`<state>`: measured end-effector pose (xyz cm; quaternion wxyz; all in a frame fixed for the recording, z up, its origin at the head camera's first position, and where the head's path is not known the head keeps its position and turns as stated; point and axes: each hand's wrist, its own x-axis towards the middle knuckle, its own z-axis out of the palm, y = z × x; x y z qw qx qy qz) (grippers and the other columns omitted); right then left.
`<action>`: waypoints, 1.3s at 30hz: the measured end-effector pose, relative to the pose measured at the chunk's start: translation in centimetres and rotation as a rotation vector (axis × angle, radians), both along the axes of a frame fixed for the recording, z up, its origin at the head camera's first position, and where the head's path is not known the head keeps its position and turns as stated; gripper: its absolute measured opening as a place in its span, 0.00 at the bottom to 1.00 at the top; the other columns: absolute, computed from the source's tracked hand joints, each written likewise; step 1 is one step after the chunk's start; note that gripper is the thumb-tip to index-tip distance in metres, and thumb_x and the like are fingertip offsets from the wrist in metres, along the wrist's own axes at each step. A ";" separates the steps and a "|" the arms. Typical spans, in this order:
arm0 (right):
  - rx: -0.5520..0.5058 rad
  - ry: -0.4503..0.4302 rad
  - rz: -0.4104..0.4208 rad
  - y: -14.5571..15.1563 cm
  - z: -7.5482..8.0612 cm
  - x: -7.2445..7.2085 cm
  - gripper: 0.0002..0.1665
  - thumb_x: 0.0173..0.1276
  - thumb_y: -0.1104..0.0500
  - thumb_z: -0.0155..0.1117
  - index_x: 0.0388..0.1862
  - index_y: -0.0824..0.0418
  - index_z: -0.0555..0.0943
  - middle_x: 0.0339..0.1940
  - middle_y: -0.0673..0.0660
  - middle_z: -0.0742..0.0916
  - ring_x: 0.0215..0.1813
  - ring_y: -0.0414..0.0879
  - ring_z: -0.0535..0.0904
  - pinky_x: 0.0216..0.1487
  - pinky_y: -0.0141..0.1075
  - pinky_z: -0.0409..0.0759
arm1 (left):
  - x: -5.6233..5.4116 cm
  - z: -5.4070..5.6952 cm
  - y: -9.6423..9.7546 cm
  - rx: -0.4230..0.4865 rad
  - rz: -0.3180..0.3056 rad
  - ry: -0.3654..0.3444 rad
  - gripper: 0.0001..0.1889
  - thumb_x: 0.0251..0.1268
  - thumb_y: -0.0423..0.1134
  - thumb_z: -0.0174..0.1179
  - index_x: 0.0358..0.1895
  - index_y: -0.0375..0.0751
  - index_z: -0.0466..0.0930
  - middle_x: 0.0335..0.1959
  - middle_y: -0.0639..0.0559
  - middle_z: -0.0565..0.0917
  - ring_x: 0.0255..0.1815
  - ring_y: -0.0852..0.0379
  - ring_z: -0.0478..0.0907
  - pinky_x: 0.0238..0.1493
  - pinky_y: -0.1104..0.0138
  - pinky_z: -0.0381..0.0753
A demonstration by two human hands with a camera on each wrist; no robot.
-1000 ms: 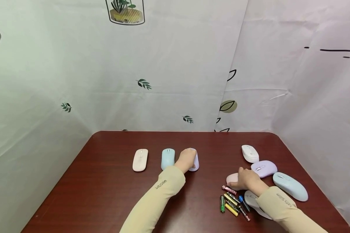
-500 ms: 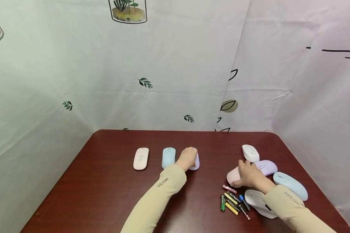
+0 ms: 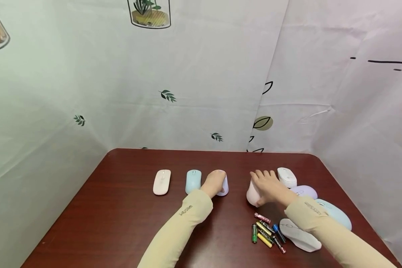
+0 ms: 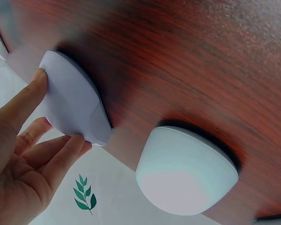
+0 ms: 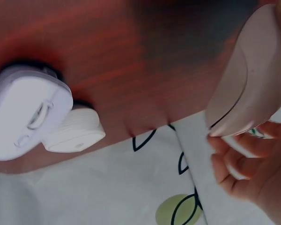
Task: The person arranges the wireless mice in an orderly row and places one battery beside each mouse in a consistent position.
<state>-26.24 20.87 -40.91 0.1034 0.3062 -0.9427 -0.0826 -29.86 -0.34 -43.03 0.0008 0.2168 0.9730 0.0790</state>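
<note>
My left hand [image 3: 214, 181] grips a lavender computer mouse [image 4: 75, 98] by its sides, thumb on one side and fingertips on the other. Left of it in the head view lies a light blue mouse [image 3: 193, 181], then a cream mouse [image 3: 162, 182]. My right hand [image 3: 268, 187] holds a pink mouse [image 3: 253, 194] between thumb and fingers, partly covering it. In the right wrist view this pink mouse [image 5: 253, 84] appears tilted close to the table; whether it touches cannot be told.
Right of my right hand lie a white mouse [image 3: 287, 177], another lavender mouse [image 3: 305, 191] and a large light blue mouse [image 3: 336, 214]. Nearer stands a white contoured mouse [image 3: 299, 236], partly beside my sleeve. Several loose batteries [image 3: 264, 233] are heaped left of it.
My right hand has taken hold of the pink mouse and moved it left and away from me, out from beside the second lavender mouse. The left hand stays on its mouse.
</note>
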 end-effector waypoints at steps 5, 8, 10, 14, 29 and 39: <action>0.025 -0.057 0.064 -0.2 0.0 -2.2 0.60 0.24 0.40 0.82 0.55 0.70 0.70 0.47 0.65 0.77 0.41 0.59 0.73 0.40 0.50 0.71 | 0.0 0.2 0.1 -0.001 0.003 -0.003 0.19 0.40 0.37 0.76 0.37 0.37 0.79 0.38 0.47 0.84 0.42 0.53 0.80 0.44 0.67 0.79; 0.034 -0.097 0.089 -0.2 -0.2 -3.1 0.60 0.25 0.41 0.82 0.56 0.70 0.70 0.48 0.65 0.77 0.43 0.59 0.73 0.41 0.50 0.70 | 0.0 0.3 0.0 0.009 0.005 0.001 0.20 0.39 0.37 0.77 0.37 0.37 0.80 0.38 0.48 0.84 0.41 0.53 0.81 0.42 0.67 0.79; 0.040 -0.101 0.099 -0.3 -0.5 -3.6 0.59 0.25 0.42 0.82 0.56 0.70 0.70 0.49 0.65 0.77 0.43 0.59 0.73 0.40 0.50 0.70 | 0.2 0.4 0.0 0.014 0.007 -0.004 0.20 0.39 0.37 0.77 0.38 0.37 0.80 0.38 0.48 0.84 0.40 0.52 0.81 0.42 0.67 0.80; 0.055 -0.086 0.098 -0.7 -1.0 -4.4 0.58 0.25 0.43 0.82 0.56 0.69 0.70 0.50 0.64 0.77 0.44 0.60 0.74 0.40 0.50 0.69 | 0.2 0.3 0.0 0.013 0.022 -0.011 0.20 0.39 0.37 0.77 0.38 0.37 0.80 0.38 0.48 0.84 0.39 0.53 0.81 0.41 0.67 0.79; 0.133 -0.221 0.123 -1.9 -0.7 -6.3 0.58 0.25 0.56 0.84 0.61 0.67 0.68 0.58 0.66 0.75 0.55 0.62 0.73 0.55 0.56 0.70 | 0.2 0.2 0.1 0.003 0.018 -0.013 0.20 0.41 0.40 0.76 0.38 0.38 0.80 0.37 0.49 0.83 0.41 0.54 0.80 0.44 0.69 0.79; 0.111 -0.390 0.080 -2.6 -0.6 -6.4 0.59 0.30 0.67 0.81 0.66 0.68 0.63 0.66 0.67 0.71 0.67 0.62 0.67 0.64 0.51 0.68 | 0.4 0.1 -0.1 -0.018 0.018 0.007 0.18 0.43 0.40 0.75 0.38 0.39 0.80 0.37 0.49 0.83 0.43 0.55 0.79 0.47 0.70 0.77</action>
